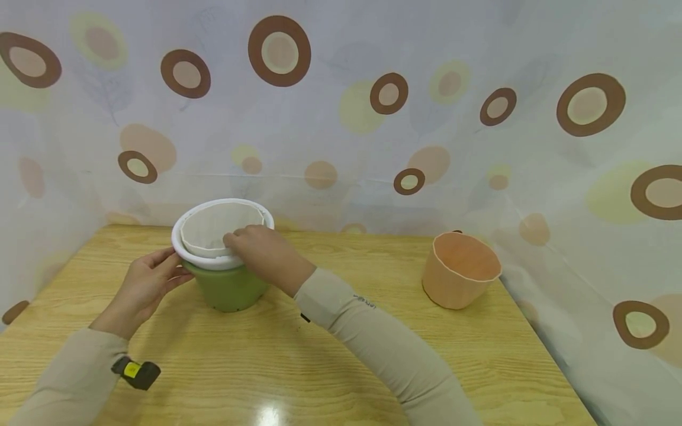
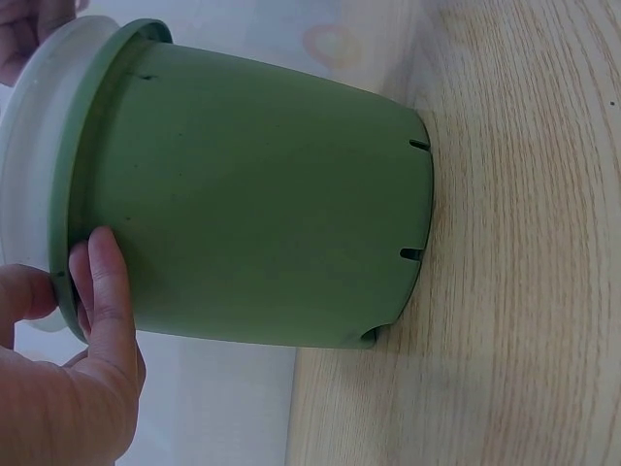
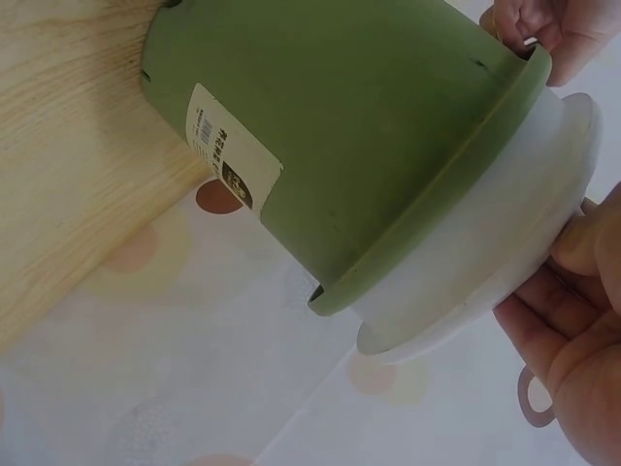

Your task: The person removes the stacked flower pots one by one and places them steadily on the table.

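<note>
A green plastic flowerpot [image 1: 229, 290] stands on the table at the left, with a paper label [image 3: 236, 146] on its side. Nested in it is a white pot [image 1: 212, 264], whose wide rim sits above the green one. Inside the white rim shows a cream pot [image 1: 213, 222] with a wavy edge. My left hand [image 1: 144, 287] pinches the green pot's rim [image 2: 64, 209] at the left, thumb above and fingers beneath. From the right, my right hand [image 1: 269, 254] grips the white pot's rim, its fingers under the edge [image 3: 548, 320]; whether it also holds the cream pot is unclear.
A peach pot [image 1: 453, 287] stands tilted-looking at the table's right side. The wooden table [image 1: 330, 367] meets a patterned cloth [image 1: 330, 136] behind and at both sides.
</note>
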